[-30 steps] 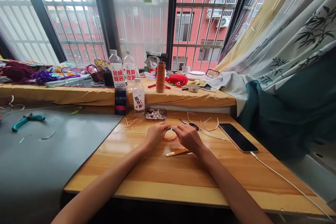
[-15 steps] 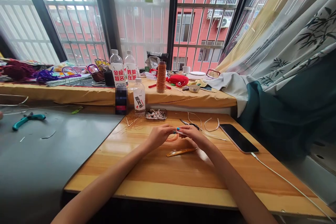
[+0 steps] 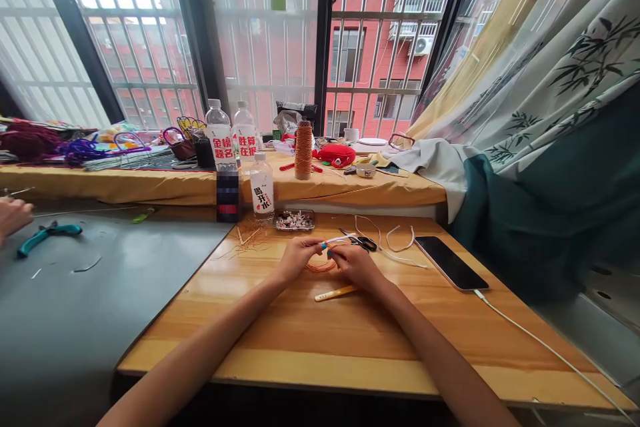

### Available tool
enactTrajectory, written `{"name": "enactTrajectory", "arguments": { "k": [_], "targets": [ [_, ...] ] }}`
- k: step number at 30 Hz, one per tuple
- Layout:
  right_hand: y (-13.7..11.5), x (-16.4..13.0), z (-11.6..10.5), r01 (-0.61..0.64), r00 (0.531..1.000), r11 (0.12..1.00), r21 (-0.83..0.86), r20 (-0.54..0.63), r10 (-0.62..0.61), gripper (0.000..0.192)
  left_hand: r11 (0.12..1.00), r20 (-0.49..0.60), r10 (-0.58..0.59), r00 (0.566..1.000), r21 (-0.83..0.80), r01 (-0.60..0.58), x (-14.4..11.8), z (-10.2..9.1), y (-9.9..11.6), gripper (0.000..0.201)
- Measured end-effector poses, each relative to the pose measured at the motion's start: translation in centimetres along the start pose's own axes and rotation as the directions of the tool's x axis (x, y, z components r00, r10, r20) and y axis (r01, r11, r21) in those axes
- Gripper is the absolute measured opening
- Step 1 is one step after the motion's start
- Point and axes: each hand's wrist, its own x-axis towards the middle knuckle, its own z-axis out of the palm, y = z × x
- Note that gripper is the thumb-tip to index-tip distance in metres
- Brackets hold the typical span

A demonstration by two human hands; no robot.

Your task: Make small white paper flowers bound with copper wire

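My left hand [image 3: 296, 257] and my right hand [image 3: 353, 264] meet over the middle of a wooden table [image 3: 360, 340]. Together they pinch a thin white wire [image 3: 339, 239] that sticks up to the right between the fingertips. A loose coil of orange thread [image 3: 321, 266] lies on the table just under the hands. A yellow stick-like tool [image 3: 336, 292] rests on the wood right below my right hand. Black scissors [image 3: 361, 241] lie just beyond the fingers.
A small tray of beads [image 3: 294, 219], a water bottle [image 3: 262, 185], an orange thread spool [image 3: 303, 149], white wire pieces [image 3: 395, 248] and a phone [image 3: 451, 262] with a cable surround the hands. On the grey table at left lie teal pliers [image 3: 46, 234] beside another person's hand [image 3: 13, 215].
My hands have shifted slightly and the white wire now tilts upward between the fingertips. Another person's hand has come into view at the left edge.
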Motion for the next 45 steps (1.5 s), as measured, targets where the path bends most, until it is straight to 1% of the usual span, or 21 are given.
{"name": "enactTrajectory", "arguments": {
  "k": [1,3,5,7,11,13,15,17,19,22,25,26,28,30,32,34,36,39,41,43,45],
  "targets": [
    [-0.1,-0.1,0.1,0.051,0.998,0.987,-0.152,-0.023,-0.055,0.022,0.999,-0.023,-0.021,1.000,0.035,0.022,0.0,0.0,-0.2,0.020],
    [-0.5,-0.3,0.2,0.127,0.990,0.914,-0.384,-0.002,-0.138,0.021,0.994,-0.048,-0.033,0.998,0.104,0.038,0.1,0.1,-0.5,0.022],
    [-0.9,-0.4,0.2,0.191,0.979,0.827,-0.529,0.043,-0.198,0.019,0.983,-0.058,0.002,0.998,0.185,0.009,0.0,0.2,-0.7,0.022],
    [-1.2,-0.4,0.1,0.250,0.962,0.740,-0.624,0.072,-0.264,0.019,0.952,-0.060,0.062,0.996,0.304,-0.041,-0.1,0.3,-0.9,0.021],
    [-1.3,-0.4,-0.3,0.323,0.916,0.604,-0.728,0.080,-0.393,0.021,0.811,-0.021,0.201,0.979,0.564,-0.155,-0.5,0.4,-0.9,0.019],
    [-1.3,-0.4,-0.6,0.347,0.892,0.552,-0.758,0.087,-0.443,0.023,0.747,-0.004,0.248,0.969,0.638,-0.188,-0.6,0.4,-0.7,0.019],
    [-1.3,-0.5,-0.9,0.361,0.870,0.508,-0.782,0.088,-0.485,0.025,0.703,0.009,0.276,0.961,0.680,-0.208,-0.8,0.3,-0.5,0.019],
    [-1.3,-0.6,-1.1,0.366,0.852,0.481,-0.797,0.079,-0.517,0.026,0.665,0.023,0.304,0.952,0.711,-0.230,-0.8,0.3,-0.3,0.020],
    [-1.3,-0.6,-1.1,0.368,0.842,0.472,-0.801,0.072,-0.534,0.026,0.615,0.041,0.334,0.942,0.748,-0.250,-0.9,0.2,-0.1,0.020],
    [-1.5,-0.6,-1.1,0.363,0.854,0.498,-0.787,0.067,-0.515,0.024,0.493,0.102,0.373,0.922,0.820,-0.290,-1.0,0.0,0.1,0.020],
    [-1.7,-0.5,-0.9,0.324,0.890,0.586,-0.743,0.030,-0.455,0.019,0.348,0.225,0.415,0.882,0.856,-0.382,-1.1,-0.2,0.2,0.021],
    [-1.7,-0.5,-0.8,0.309,0.901,0.621,-0.720,0.012,-0.434,0.018,0.310,0.265,0.431,0.863,0.854,-0.417,-1.1,-0.3,0.2,0.021],
    [-1.8,-0.5,-0.6,0.283,0.916,0.688,-0.669,-0.024,-0.401,0.017,0.262,0.322,0.461,0.827,0.841,-0.474,-1.1,-0.5,0.3,0.021],
    [-1.7,-0.4,-0.5,0.255,0.929,0.754,-0.606,-0.063,-0.365,0.018,0.245,0.341,0.483,0.807,0.832,-0.498,-1.1,-0.6,0.4,0.021],
    [-1.6,-0.4,-0.3,0.216,0.942,0.840,-0.498,-0.119,-0.313,0.019,0.243,0.339,0.493,0.801,0.830,-0.501,-1.1,-0.8,0.6,0.023],
    [-1.5,-0.3,-0.1,0.174,0.956,0.927,-0.331,-0.171,-0.240,0.020,0.247,0.342,0.499,0.796,0.824,-0.509,-1.0,-1.0,0.6,0.025],
    [-1.5,-0.3,0.0,0.145,0.965,0.978,-0.150,-0.197,-0.173,0.020,0.251,0.349,0.505,0.789,0.816,-0.521,-0.9,-1.2,0.6,0.025],
    [-1.4,-0.2,0.1,0.115,0.972,0.993,0.036,-0.208,-0.105,0.020,0.240,0.369,0.510,0.777,0.806,-0.541,-0.9,-1.4,0.5,0.025],
    [-1.3,0.0,0.1,0.068,0.982,0.987,0.144,-0.187,-0.040,0.020,0.218,0.394,0.515,0.762,0.799,-0.560,-0.8,-1.5,0.5,0.024],
    [-1.1,0.2,0.2,-0.016,0.993,0.955,0.295,-0.106,0.050,0.019,0.198,0.416,0.520,0.746,0.791,-0.579,-0.8,-1.5,0.4,0.022],
    [-1.0,0.4,0.3,-0.124,0.990,0.873,0.472,0.006,0.138,0.018,0.199,0.426,0.517,0.742,0.783,-0.589,-0.9,-1.4,0.4,0.022]
  ]
}}
